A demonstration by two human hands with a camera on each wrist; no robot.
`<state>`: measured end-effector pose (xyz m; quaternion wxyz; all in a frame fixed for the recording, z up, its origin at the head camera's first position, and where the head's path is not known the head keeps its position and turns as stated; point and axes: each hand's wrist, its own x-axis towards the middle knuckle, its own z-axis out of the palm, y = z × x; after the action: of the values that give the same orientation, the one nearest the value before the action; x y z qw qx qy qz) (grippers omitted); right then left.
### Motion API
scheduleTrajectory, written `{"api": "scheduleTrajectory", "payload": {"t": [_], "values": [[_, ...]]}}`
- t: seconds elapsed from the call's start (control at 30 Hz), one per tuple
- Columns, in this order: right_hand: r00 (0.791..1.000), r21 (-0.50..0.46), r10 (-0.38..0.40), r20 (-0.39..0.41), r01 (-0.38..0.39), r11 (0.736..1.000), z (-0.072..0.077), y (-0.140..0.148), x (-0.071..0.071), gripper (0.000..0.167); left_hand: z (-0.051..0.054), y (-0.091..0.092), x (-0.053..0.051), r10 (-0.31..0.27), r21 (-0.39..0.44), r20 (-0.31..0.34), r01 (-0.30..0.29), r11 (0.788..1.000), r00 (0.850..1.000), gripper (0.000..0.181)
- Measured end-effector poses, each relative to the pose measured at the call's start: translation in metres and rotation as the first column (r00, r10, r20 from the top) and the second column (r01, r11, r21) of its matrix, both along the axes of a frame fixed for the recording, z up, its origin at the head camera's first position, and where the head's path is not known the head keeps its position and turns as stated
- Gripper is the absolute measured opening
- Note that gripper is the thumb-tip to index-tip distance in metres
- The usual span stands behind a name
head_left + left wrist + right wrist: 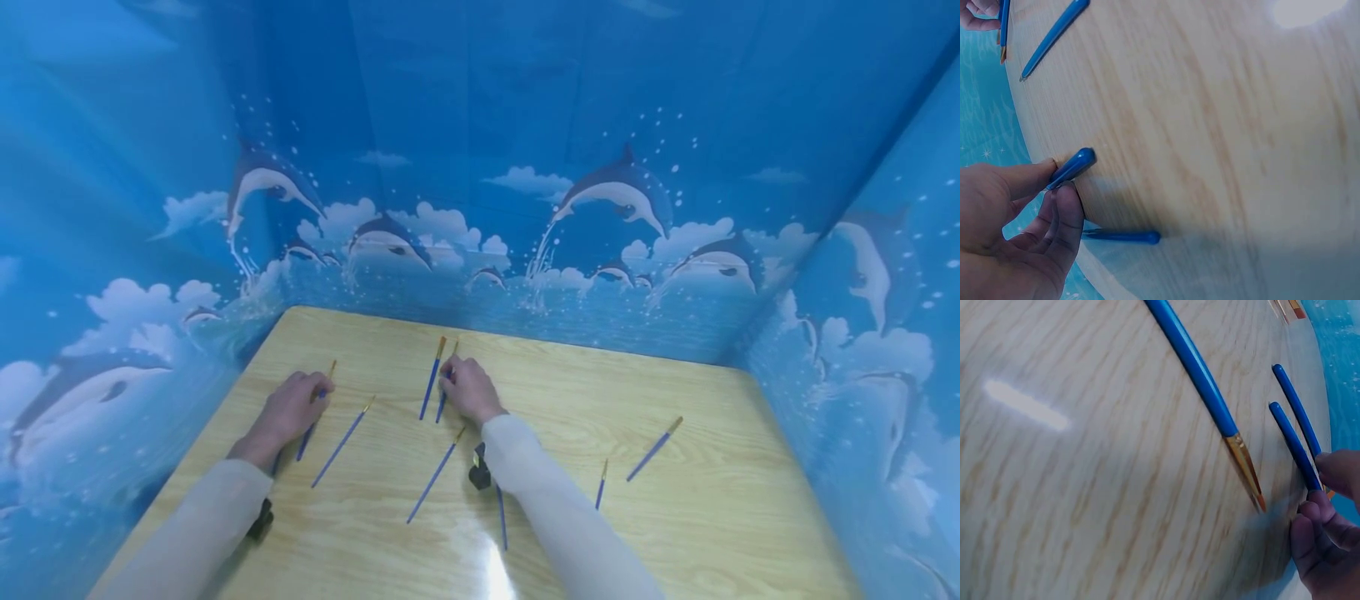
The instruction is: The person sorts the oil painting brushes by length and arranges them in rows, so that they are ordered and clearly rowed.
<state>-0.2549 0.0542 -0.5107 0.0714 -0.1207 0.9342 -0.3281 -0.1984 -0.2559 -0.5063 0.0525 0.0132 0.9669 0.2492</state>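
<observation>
Pale sleeves [536, 475] reach over a wood-grain tabletop [720, 517] from its near side, with a black device [479, 468] at each wrist. Close to the left edge, the left hand [288, 412] pinches a brush [306, 440] between thumb and fingers, its blue handle pointing back toward the near side. Beside it, closer to the left edge, is a second brush [276, 463], mostly hidden by the left wrist. Just right of the left hand, a third brush [342, 442] lies slanted, bristles toward the far edge.

Near the middle of the far edge, the right hand [471, 390] grips a fourth brush [441, 408] with its fingertips. Just left of that, almost parallel, is a fifth brush [431, 387]. Toward the middle of the tabletop lies a sixth brush [436, 477]; a seventh brush [502, 518] is partly covered by the right sleeve. Farther right are an eighth brush [602, 485] and, nearest the right edge, a ninth brush [655, 450].

Blue curtain [480, 92] printed with dolphins [618, 194] hangs beyond the far, left and right edges.
</observation>
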Motion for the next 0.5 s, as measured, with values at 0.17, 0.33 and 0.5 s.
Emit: {"api": "scheduleTrajectory", "payload": {"t": [0.17, 0.33, 0.5], "values": [[1.000, 0.044, 0.007, -0.005, -0.006, 0.999, -0.0017, -0.0016, -0.0004, 0.026, -0.0015, 0.0006, -0.0009, 0.004, -0.003, 0.000, -0.004, 1.000, 1.000, 0.029], [1.000, 0.063, 0.009, -0.020, -0.007, 0.998, -0.0021, -0.0024, 0.0005, 0.025, -0.0009, 0.0012, -0.0014, 0.008, -0.002, 0.014, -0.008, 1.000, 1.000, 0.030], [1.000, 0.058, 0.004, -0.022, -0.003, 0.998, -0.0036, -0.0026, -0.0003, 0.025, 0.0000, 0.0010, -0.0013, 0.010, 0.002, 0.022, -0.010, 1.000, 1.000, 0.031]]}}
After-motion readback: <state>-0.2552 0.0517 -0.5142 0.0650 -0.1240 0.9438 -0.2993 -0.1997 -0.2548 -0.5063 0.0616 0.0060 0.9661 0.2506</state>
